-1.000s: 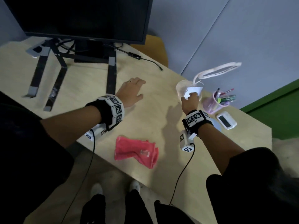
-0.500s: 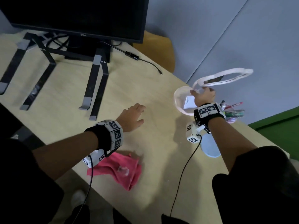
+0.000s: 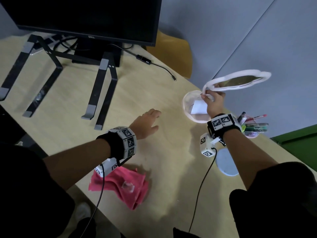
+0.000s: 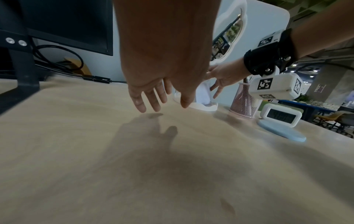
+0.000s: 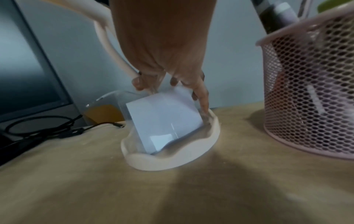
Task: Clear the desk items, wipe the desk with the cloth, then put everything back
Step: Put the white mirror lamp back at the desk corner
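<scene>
Grey partition wall (image 3: 240, 31), green panel (image 3: 301, 143), dim light.

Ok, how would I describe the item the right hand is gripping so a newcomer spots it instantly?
Start from the black monitor and follow the desk right toward the grey wall. There the right hand pinches the stand mirror. Unlike the pink mesh pen cup beside it, it has a wavy, pale cloud-shaped frame.

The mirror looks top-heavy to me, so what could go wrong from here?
The right hand pinches the mirror only at its thin neck; it could tip or swing. Its base stands close beside the mesh pen cup, which might get knocked. The left hand is open over the desk, giving no support.
</scene>
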The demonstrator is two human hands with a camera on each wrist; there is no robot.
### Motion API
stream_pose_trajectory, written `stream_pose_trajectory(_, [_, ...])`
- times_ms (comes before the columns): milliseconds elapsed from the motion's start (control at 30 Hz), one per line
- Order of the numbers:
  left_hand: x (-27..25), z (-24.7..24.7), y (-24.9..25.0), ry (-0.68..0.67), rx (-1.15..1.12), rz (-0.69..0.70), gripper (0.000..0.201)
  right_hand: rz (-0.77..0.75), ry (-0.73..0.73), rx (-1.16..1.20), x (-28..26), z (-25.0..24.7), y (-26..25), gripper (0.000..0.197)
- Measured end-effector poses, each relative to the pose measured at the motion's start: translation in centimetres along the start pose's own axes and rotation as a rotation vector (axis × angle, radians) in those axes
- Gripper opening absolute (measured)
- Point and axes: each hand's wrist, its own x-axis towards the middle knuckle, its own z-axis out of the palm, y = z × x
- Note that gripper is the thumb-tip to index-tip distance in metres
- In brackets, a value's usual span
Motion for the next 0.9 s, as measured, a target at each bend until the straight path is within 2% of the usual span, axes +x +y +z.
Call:
stream_pose_trajectory(133, [1.0, -0.3, 1.6, 0.066, -0.091, 0.041, 0.058, -0.163, -0.018, -0.021, -1.5, 0.9, -1.5, 0.023])
stream_pose_trajectory(200, [1.3, -0.9, 2.7, 0.121, -0.144, 0.029, 0.064, -0.181, -0.037, -0.067, -2.1, 1.6, -2.6, 0.021])
stream_pose_trajectory(367, [2.0, -3.3, 4.9, 0.191, -0.248, 0.018, 0.073, -0.254, -0.054, -0.357, -3.8, 3.0, -5.6, 0.025])
stream_pose_trajectory(500, [1.8, -5.6, 5.1, 0.263, -0.278, 0.011, 0.074, -0.372, -0.042, -0.314, -5.5, 4.5, -9.8, 0.026])
stream_pose_trajectory(567, [1.4, -7.2, 5.2, 0.363, -0.277, 0.008, 0.069, -0.414, -0.055, -0.337, -6.3, 5.6, -12.7, 0.025])
stream_pose_trajectory(700, [-0.4, -12.2, 4.0, 0.644, -0.363, 0.025, 0.035, -0.516, -0.139, -0.255, -7.8, 7.8, -19.6, 0.021])
stream_pose_trajectory(800, [-2.4, -16.6, 2.2, 0.724, -0.474, 0.042, 0.022, -0.58, -0.176, -0.287, -8.8, 9.4, -24.6, 0.017])
stream_pose_trajectory(900, [-4.6, -21.0, -0.5, 0.796, -0.454, 0.04, 0.017, -0.624, -0.2, -0.301, -10.4, 11.5, -29.8, 0.015])
